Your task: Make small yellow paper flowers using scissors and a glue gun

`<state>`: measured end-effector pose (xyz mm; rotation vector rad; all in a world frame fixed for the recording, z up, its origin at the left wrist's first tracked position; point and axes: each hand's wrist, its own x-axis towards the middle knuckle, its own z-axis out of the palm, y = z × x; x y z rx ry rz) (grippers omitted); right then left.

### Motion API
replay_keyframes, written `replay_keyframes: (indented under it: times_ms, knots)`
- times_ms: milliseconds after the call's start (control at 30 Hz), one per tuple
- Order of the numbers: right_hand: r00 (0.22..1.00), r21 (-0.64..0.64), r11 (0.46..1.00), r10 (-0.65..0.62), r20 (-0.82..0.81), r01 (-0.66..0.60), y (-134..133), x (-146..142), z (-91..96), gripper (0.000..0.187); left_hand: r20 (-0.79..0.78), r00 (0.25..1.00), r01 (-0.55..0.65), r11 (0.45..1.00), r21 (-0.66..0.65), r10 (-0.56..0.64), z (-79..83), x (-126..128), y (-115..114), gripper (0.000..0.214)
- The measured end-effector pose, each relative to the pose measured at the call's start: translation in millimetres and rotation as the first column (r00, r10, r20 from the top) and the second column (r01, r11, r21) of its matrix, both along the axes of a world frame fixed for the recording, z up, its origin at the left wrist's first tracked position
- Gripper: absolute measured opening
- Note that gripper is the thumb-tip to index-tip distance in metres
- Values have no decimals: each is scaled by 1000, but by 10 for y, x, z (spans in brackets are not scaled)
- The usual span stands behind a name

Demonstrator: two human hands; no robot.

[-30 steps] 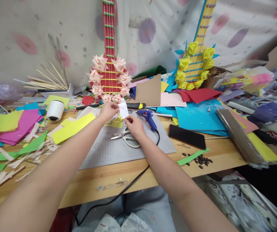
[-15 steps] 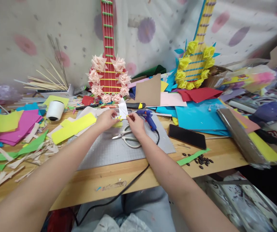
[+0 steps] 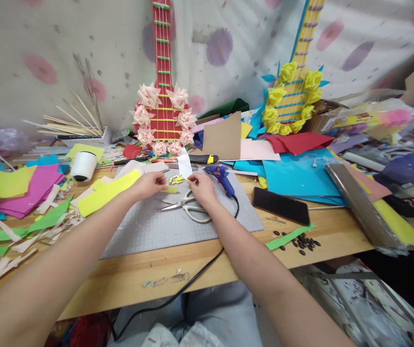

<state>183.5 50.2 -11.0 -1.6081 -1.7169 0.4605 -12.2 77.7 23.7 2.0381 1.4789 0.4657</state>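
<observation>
My left hand (image 3: 153,185) is closed over the grey cutting mat (image 3: 178,236), its thumb and fingertips together; what they hold, if anything, I cannot make out. By those fingertips lies a small yellow paper piece (image 3: 171,190). Between my hands sit several short yellow rolled bits (image 3: 177,180), next to a white paper strip (image 3: 184,163). My right hand (image 3: 203,189) pinches at the lower corner of that strip, and anything in the pinch is too small to name. Scissors (image 3: 196,213) with pale handles lie below it, blades pointing left. A blue glue gun (image 3: 224,180) rests just right of my right hand.
A red paper guitar (image 3: 163,111) with pink flowers and a yellow one (image 3: 291,103) stand at the back. A phone (image 3: 281,206), dark beads (image 3: 306,241) and blue sheets (image 3: 300,176) lie right. A white spool (image 3: 83,166) and paper scraps (image 3: 26,193) lie left.
My left hand has moved left and slightly down, away from the yellow bits, which now show in full. The small yellow piece has shifted left. My right hand has barely moved.
</observation>
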Motion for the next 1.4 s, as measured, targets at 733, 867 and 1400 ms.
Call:
replay_keyframes:
  times_ms: [733,867,1400]
  knots:
    - [992,57,997,36,119,-43,-12,-34,32,20,-422,826,-128,853,506,374,312,-159,-3,34]
    - [999,69,997,21,49,-25,-10,-17,18,20,-420,898,63,905,421,133,189,292,76,21]
    - [999,129,991,34,-12,-33,-37,-45,32,19,-444,880,-28,951,309,170,131,608,236,31]
